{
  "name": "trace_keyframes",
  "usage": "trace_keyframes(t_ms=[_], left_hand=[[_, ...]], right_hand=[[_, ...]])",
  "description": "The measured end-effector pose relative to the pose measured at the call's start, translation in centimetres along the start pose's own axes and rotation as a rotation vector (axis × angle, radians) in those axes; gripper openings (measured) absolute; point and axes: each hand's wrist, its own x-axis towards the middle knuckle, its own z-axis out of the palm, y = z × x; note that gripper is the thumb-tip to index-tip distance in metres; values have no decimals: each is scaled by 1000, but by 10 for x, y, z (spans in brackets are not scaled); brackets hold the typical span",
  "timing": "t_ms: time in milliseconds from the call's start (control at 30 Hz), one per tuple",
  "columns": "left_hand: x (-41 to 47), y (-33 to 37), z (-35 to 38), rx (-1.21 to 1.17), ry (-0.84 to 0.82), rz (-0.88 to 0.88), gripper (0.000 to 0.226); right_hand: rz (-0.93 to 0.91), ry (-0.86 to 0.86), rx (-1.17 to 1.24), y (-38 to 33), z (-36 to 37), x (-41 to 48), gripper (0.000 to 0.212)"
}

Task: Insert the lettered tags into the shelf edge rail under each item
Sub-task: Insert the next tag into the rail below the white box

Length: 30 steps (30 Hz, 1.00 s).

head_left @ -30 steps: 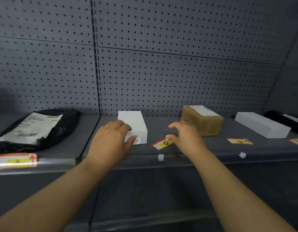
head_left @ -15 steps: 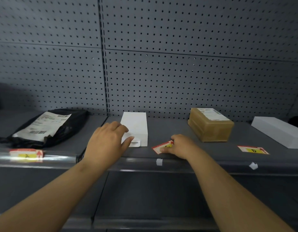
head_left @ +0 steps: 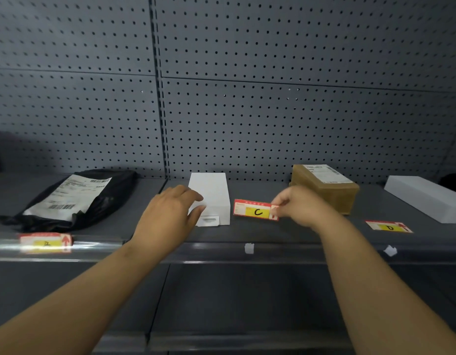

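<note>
Farthest left, a black mailer bag (head_left: 75,198) lies on the shelf (head_left: 285,233), and the tag (head_left: 46,242) below it already sits in the shelf edge rail (head_left: 101,245), its letter too blurred to read. I take that as the pattern every item should end with. My left grip (head_left: 168,213) is released, fingers relaxed and touching the left front corner of the white box (head_left: 211,196), probably to steady my reach at that spot. Just right of the box, tag C (head_left: 256,210) is lifted off the shelf, face toward me, pinched at its right end by my right grip (head_left: 301,208). Holding it by one end leaves the long lower edge free, which I judge is what the rail's slot needs. I cannot tell which item it belongs under. The rail below carries only a small white scrap (head_left: 249,248). Behind that grip stands the brown carton (head_left: 326,187). Further right, tag D (head_left: 388,226) lies flat on the shelf near the long white box (head_left: 424,198), not yet inserted, with another scrap (head_left: 390,250) on the rail beneath.
</note>
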Motion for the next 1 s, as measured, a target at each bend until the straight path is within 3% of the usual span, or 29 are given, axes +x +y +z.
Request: trace_keyframes(t_ms=[100, 167, 267, 367, 567, 633, 1000], left_hand=[[-1, 7, -6, -272, -44, -61, 29], [-3, 13, -12, -434, -159, -105, 38], [-7, 8, -15, -534, -260, -158, 25], [-17, -7, -12, -525, -279, -221, 12], [-36, -22, -1, -422, -270, -263, 12], [-38, -25, 2, -386, -273, -240, 4], [-42, -23, 8, -274, -228, -87, 11]], right_hand=[[-79, 0, -2, -17, -12, -14, 11], [-138, -24, 10, -32, -7, -22, 11], [-215, -40, 33, -50, 15, -31, 13], [-265, -14, 44, -58, 40, -32, 16], [-249, 62, 21, -56, 77, -27, 16], [-244, 76, -14, -53, 83, -27, 17], [-281, 144, -159, -44, 94, -33, 17]])
